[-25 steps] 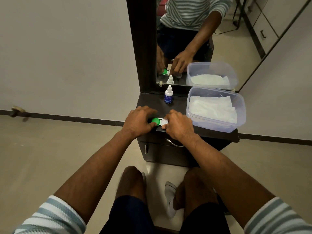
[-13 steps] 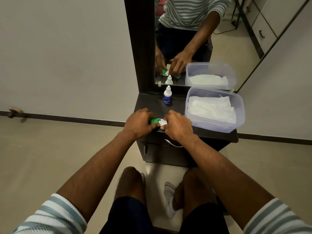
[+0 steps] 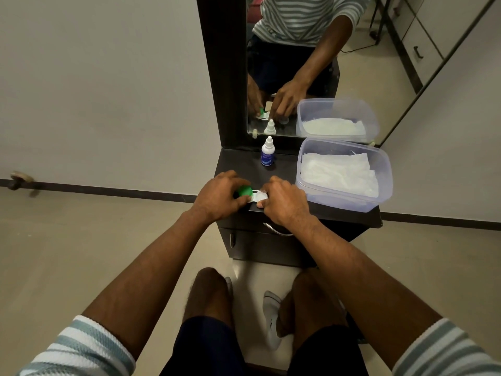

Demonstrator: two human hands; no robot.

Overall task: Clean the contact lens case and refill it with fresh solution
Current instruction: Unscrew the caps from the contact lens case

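Green cap [image 3: 244, 191] now more exposed

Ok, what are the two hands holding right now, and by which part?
Both hold the contact lens case on the dark cabinet top. The left hand grips its green cap; the right hand pinches the white right end of the case.

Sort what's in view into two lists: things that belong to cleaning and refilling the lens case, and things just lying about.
Belongs to the job:
- contact lens case, held by the right hand
- green cap, gripped by the left hand
- solution bottle
- tub of white tissues, probably for wiping

Just about:
- mirror
- drawer handle
- white shoe on the floor
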